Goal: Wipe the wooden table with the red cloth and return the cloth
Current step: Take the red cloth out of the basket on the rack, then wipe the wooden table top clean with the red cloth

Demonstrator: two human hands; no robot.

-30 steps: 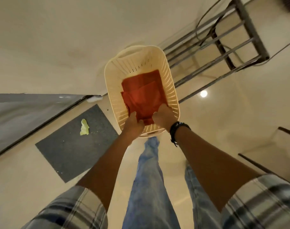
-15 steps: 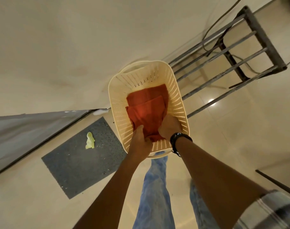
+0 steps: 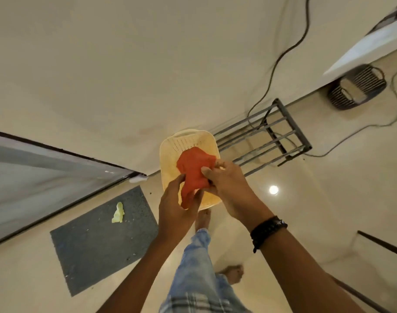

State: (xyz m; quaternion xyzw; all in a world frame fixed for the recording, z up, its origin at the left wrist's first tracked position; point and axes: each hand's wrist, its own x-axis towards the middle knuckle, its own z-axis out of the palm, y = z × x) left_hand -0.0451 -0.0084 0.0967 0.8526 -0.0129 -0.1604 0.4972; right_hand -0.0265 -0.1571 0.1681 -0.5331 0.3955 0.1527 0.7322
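You've lifted the cloth (image 3: 194,172) out of the basket (image 3: 170,152). It now hangs bunched above it, gripped in the curled fingers of your left hand (image 3: 177,206) and right hand (image 3: 229,188). Wiping comes next.

So we're looking at the red cloth (image 3: 193,170), more orange-red really, all bunched and crumpled, held up over the cream basket (image 3: 170,150). The left hand (image 3: 177,206) pinches its drooping lower end and the right hand (image 3: 227,184) grips the upper edge.
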